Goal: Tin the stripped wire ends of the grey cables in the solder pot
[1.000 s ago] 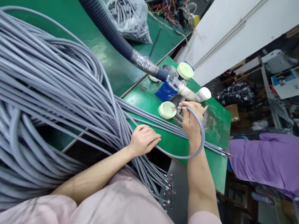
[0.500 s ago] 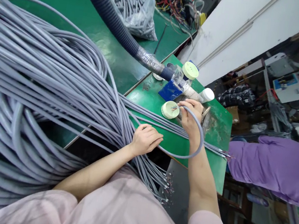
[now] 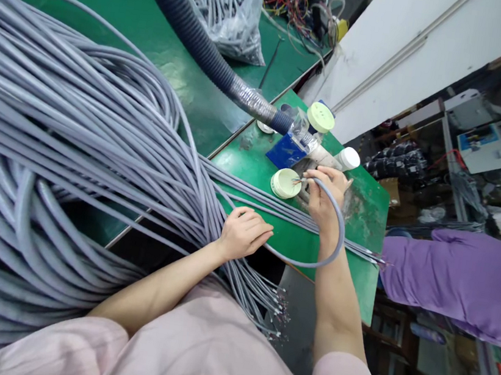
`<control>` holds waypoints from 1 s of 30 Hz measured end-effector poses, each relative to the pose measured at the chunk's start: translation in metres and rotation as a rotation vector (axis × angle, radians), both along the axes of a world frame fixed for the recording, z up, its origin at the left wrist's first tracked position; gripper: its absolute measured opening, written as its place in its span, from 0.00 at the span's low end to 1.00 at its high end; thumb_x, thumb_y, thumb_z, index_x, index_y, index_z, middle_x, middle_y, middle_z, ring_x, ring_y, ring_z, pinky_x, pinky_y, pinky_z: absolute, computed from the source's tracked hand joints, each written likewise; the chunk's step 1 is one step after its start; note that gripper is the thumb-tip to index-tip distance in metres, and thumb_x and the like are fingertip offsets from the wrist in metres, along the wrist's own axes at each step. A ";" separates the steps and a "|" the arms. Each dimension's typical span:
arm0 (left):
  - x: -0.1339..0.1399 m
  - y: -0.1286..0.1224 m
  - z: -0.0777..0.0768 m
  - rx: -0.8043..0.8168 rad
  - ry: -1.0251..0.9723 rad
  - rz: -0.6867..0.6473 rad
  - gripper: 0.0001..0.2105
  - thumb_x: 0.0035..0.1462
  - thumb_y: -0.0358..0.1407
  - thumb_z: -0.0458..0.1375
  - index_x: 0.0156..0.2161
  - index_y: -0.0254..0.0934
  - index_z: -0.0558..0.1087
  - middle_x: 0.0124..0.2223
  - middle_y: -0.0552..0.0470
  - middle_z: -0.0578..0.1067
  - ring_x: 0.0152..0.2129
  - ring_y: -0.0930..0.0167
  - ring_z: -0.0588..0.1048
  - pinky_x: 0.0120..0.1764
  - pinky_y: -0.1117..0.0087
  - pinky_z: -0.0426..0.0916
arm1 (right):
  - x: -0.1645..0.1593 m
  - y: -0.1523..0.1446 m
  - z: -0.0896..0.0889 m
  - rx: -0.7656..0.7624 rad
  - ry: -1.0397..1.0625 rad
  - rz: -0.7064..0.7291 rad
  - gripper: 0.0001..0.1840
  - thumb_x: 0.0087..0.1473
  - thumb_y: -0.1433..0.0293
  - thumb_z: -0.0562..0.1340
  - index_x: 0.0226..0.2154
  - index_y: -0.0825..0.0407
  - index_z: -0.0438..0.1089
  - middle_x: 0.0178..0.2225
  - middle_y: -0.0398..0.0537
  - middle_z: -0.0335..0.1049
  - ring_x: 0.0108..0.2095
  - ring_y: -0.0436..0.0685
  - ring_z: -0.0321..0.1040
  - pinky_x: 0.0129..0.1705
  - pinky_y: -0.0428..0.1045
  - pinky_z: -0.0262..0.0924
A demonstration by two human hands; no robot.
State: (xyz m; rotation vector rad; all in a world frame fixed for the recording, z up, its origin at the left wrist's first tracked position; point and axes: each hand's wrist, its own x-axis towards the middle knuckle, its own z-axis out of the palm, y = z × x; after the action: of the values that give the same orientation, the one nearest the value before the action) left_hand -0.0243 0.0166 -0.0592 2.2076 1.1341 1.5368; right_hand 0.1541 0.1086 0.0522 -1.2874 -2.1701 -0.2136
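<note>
My right hand (image 3: 326, 200) pinches a grey cable (image 3: 340, 239) close to its stripped end. Thin coloured wires (image 3: 296, 181) fan out from that end over the right rim of a small pale tub (image 3: 275, 186). From there the cable bends in a loop around my right wrist and back to my left hand (image 3: 245, 234). My left hand is closed, fingers together, where the cable passes beneath it, at the edge of a thick bundle of grey cables (image 3: 145, 143).
A dark corrugated hose (image 3: 192, 32) with a taped end reaches a blue box (image 3: 286, 151). Near it are a pale green round lid (image 3: 320, 117) and a white container (image 3: 349, 158). A clear bag of cable pieces (image 3: 226, 18) lies farther back. A person in purple (image 3: 454, 282) is at right.
My right hand has shifted slightly right, drawing the wire ends from the middle of the tub to its right rim. My left hand has stayed in place.
</note>
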 end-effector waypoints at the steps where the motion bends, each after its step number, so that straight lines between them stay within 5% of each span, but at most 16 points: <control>1: 0.000 0.000 0.000 0.002 -0.004 0.000 0.04 0.58 0.35 0.56 0.38 0.41 0.73 0.32 0.55 0.79 0.33 0.72 0.76 0.46 0.64 0.61 | 0.003 -0.003 0.004 0.026 0.019 -0.021 0.12 0.60 0.64 0.55 0.39 0.48 0.73 0.43 0.51 0.69 0.48 0.60 0.64 0.55 0.59 0.53; 8: 0.001 0.001 0.003 -0.031 0.004 0.004 0.05 0.58 0.35 0.56 0.37 0.42 0.74 0.31 0.55 0.79 0.32 0.72 0.76 0.47 0.62 0.61 | 0.045 -0.021 0.017 0.151 0.038 -0.193 0.13 0.61 0.65 0.53 0.40 0.49 0.71 0.41 0.53 0.70 0.48 0.61 0.64 0.54 0.60 0.54; 17: 0.002 0.002 0.004 -0.013 -0.013 0.011 0.04 0.57 0.34 0.57 0.37 0.42 0.73 0.31 0.56 0.79 0.32 0.72 0.77 0.47 0.62 0.60 | 0.104 0.006 -0.012 0.202 -0.035 -0.298 0.14 0.60 0.64 0.53 0.37 0.51 0.72 0.38 0.53 0.71 0.45 0.60 0.67 0.50 0.58 0.56; 30: 0.003 0.003 0.005 0.051 0.031 0.049 0.04 0.55 0.33 0.59 0.37 0.41 0.72 0.30 0.57 0.79 0.30 0.73 0.77 0.46 0.62 0.60 | 0.121 0.030 -0.031 0.142 -0.053 -0.255 0.14 0.60 0.63 0.53 0.37 0.51 0.72 0.38 0.52 0.72 0.44 0.60 0.66 0.50 0.57 0.54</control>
State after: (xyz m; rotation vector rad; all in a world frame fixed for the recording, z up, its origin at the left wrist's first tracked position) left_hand -0.0211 0.0196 -0.0543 2.2602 1.1797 1.5736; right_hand 0.2755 0.1388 0.0211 -1.4872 -1.9897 -0.5008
